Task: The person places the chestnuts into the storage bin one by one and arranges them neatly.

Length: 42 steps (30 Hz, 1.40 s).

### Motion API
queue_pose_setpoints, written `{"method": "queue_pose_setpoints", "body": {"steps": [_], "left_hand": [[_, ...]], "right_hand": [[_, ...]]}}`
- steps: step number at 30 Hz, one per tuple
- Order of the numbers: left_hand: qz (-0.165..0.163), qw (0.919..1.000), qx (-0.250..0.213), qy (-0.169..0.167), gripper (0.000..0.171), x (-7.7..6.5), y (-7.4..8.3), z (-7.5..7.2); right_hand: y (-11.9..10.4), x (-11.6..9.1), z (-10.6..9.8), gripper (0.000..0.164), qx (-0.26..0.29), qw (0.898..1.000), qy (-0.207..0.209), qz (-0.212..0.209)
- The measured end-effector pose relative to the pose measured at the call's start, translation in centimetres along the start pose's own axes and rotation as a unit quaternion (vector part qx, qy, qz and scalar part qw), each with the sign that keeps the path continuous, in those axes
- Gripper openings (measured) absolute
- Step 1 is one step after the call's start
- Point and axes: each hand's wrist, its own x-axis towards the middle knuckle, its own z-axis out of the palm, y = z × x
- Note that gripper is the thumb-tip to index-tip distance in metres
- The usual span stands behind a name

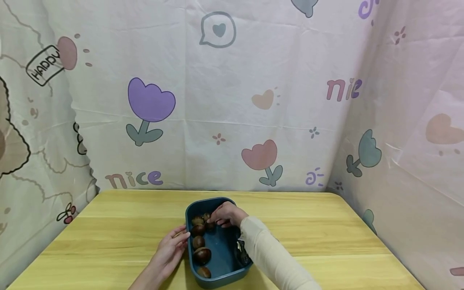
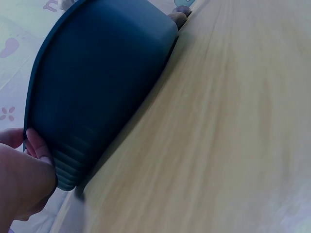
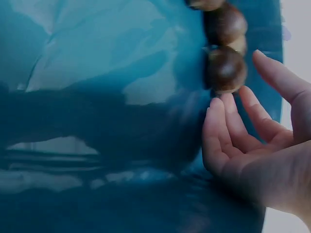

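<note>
A dark blue rectangular box (image 1: 219, 280) rests on the table, with several brown chestnuts (image 1: 201, 255) along its left side and far left corner. My left hand (image 1: 170, 249) holds the box's left wall, pinching the rim between thumb and fingers in the left wrist view. Inside the far part of the box is my right hand (image 1: 227, 214). In the right wrist view its fingertips touch the end chestnut (image 3: 227, 70) of a row, fingers loosely bent and not closed round it. A black glossy object (image 1: 242, 253), its kind unclear, lies at the box's right side, partly covered by the right sleeve.
The light wooden table (image 1: 137, 217) extends on both sides of the box. A printed cloth (image 1: 203, 92) hangs behind the table and along both sides. Beyond the box's end in the left wrist view, small rounded brownish shapes (image 2: 179, 18) are partly visible.
</note>
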Motion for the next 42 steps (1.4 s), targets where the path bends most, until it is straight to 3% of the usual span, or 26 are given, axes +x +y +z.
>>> {"method": "queue_pose_setpoints", "body": {"steps": [11,20,26,36,42], "left_hand": [[-0.006,1.0000,0.004,0.002,0.025,-0.2,0.0,0.1],[-0.012,0.9999,0.004,0.004,0.026,-0.1,-0.1,0.1],[-0.012,0.9999,0.004,0.006,0.025,-0.1,-0.1,0.1],[-0.013,0.9998,0.015,0.003,0.029,-0.1,-0.1,0.1],[-0.013,0.9998,0.016,-0.001,0.028,-0.1,0.0,0.1]], "right_hand": [[-2.8,-0.4,-2.1,0.024,0.059,0.995,-0.040,-0.073],[-2.9,-2.1,-4.8,0.028,0.009,0.986,-0.053,-0.158],[-0.6,-2.9,-6.8,0.029,-0.032,0.983,-0.035,-0.176],[5.4,-2.8,-9.9,0.022,-0.070,0.980,0.015,-0.184],[8.7,-2.3,-11.4,0.029,-0.025,0.984,0.007,-0.177]]}}
